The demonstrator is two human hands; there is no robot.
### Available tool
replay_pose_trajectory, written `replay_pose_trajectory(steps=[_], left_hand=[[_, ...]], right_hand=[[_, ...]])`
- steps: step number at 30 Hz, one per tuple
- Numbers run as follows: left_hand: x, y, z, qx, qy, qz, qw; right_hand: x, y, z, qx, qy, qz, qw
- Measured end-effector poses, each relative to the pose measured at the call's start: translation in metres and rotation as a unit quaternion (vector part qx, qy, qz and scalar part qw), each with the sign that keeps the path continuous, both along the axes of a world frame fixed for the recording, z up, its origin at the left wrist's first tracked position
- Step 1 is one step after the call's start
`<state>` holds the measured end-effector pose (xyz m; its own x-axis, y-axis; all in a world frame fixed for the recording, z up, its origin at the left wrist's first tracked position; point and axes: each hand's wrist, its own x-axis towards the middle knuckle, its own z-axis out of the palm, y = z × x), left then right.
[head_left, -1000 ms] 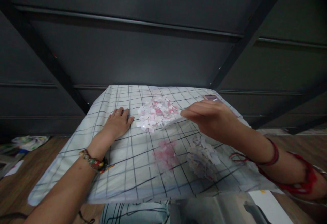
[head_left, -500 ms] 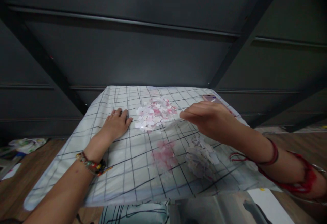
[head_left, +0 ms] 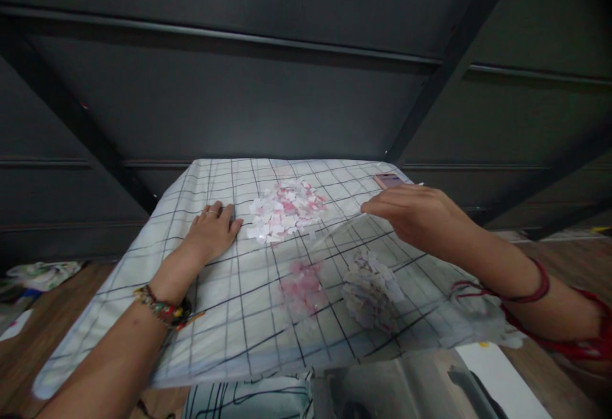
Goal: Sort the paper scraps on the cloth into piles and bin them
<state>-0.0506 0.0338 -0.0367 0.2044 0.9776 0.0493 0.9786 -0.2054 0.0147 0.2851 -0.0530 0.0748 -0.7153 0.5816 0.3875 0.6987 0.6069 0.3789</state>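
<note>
My left hand (head_left: 213, 231) lies flat on the white checked cloth (head_left: 215, 323), fingers stretched out, just left of a heap of small torn paper scraps (head_left: 284, 212), white with some pink. On the right, my right hand (head_left: 414, 215) is raised over the cloth with its fingers pinched together. They grip the edge of a thin clear plastic sheet (head_left: 335, 231), perhaps a bag, which stretches toward me. Pink scraps (head_left: 303, 286) and a clump of whitish paper scraps (head_left: 370, 291) show hazily in or under the plastic.
A phone (head_left: 387, 180) lies at the far right of the table, partly behind my right hand. Dark panels (head_left: 268, 100) rise directly behind the table. A grey box-like object (head_left: 382, 390) and a white sheet (head_left: 497, 374) are at the near edge. Crumpled plastic (head_left: 45, 275) lies at the left.
My right hand has moved a little to the right, drawing the plastic edge with it. My left hand stays flat on the cloth. The view has shifted slightly.
</note>
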Motion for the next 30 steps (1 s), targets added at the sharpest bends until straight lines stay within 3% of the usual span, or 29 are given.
replay_pose_trajectory(steps=[5,9,12,15,24,30], left_hand=[[0.009,-0.005,0.011,0.021,-0.011,0.018,1.000],[0.022,-0.014,0.020,0.081,-0.092,-0.123,0.985],[0.033,-0.023,0.023,0.044,-0.109,-0.241,0.963],[0.038,-0.028,0.020,-0.009,-0.094,-0.290,0.952],[0.037,-0.026,0.018,-0.017,-0.082,-0.314,0.946],[0.028,-0.016,0.012,-0.003,-0.108,-0.212,0.971]], right_hand=[[0.018,0.005,0.003,0.022,0.042,0.035,0.998],[0.016,0.022,-0.012,0.021,0.072,0.050,0.996],[0.023,0.028,-0.022,-0.003,0.099,0.075,0.992],[0.037,0.023,-0.022,-0.035,0.111,0.084,0.990],[0.038,0.019,-0.018,-0.033,0.134,0.112,0.984],[0.062,0.007,-0.013,-0.098,0.126,0.109,0.981]])
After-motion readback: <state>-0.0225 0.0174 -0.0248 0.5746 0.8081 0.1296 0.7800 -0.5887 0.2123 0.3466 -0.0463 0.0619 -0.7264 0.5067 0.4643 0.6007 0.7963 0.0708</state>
